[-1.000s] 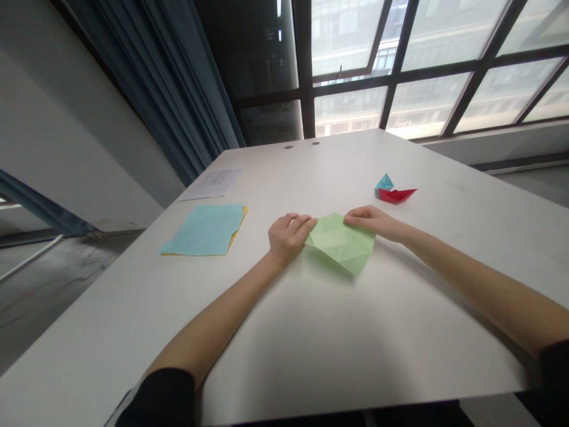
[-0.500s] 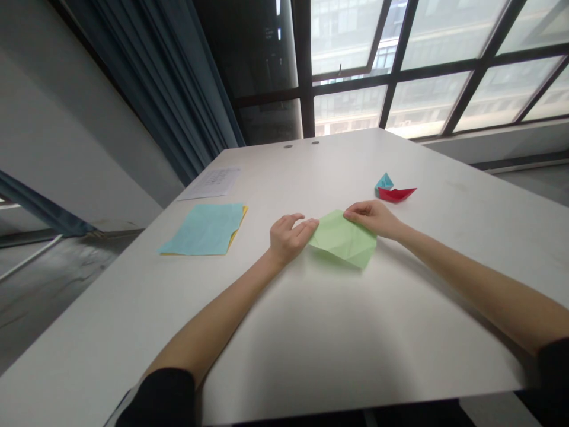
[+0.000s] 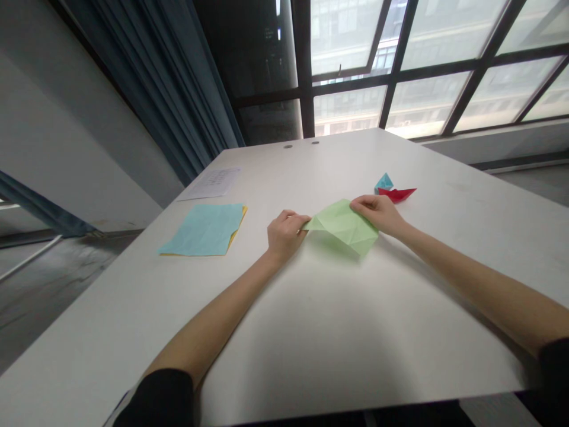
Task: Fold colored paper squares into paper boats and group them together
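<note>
A light green sheet of paper, marked with creases, is held between both hands over the white table. My left hand pinches its left corner. My right hand grips its upper right edge, thumb and fingers closed on it. The near part of the sheet tilts downward and casts a shadow on the table. Just beyond my right hand lie a red folded paper boat and a small blue folded paper piece behind it.
On the left of the white table a light blue sheet lies over a yellow sheet. Behind these is a printed white page. A blue curtain and windows stand beyond the table.
Both hands have shifted slightly with the green paper, the right one a little right and away from me. My left fingers have closed into a tighter pinch on its corner.
</note>
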A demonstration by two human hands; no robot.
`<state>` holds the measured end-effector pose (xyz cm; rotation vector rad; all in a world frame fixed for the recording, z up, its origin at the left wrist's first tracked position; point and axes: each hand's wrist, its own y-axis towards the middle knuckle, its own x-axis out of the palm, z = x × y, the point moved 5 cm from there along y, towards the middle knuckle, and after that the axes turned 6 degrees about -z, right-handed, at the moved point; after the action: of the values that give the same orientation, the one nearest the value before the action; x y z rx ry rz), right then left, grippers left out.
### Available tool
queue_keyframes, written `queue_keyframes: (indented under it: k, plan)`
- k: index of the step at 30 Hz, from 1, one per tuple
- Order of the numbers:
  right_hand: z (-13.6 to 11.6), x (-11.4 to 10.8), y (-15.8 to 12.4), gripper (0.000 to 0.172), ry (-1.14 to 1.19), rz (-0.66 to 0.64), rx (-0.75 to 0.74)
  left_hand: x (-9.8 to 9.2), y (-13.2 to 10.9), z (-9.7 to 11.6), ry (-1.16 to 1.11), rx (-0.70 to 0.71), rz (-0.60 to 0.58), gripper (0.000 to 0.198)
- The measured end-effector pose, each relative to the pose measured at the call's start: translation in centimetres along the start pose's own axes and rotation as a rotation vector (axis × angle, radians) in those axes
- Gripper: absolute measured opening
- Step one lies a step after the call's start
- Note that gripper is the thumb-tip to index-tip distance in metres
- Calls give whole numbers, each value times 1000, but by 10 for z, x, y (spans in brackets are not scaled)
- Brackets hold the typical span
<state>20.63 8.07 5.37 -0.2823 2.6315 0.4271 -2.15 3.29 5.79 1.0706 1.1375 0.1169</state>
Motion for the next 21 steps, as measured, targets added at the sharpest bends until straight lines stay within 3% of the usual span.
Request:
queue_keyframes:
  k: [4, 7, 13, 21]
  plan:
    - [1, -1, 1, 32, -52, 37, -51, 8, 1, 9, -121, 111, -130, 12]
    - [1, -1, 2, 30, -97, 49, -91, 13, 1, 12, -193, 99, -194, 12]
    - [-7, -2, 0, 27, -194, 63, -166, 7, 2, 19, -254, -5, -142, 40]
    - [-19, 5, -4, 21, -272, 48, -290, 5, 5, 26, -180, 39, -188, 36]
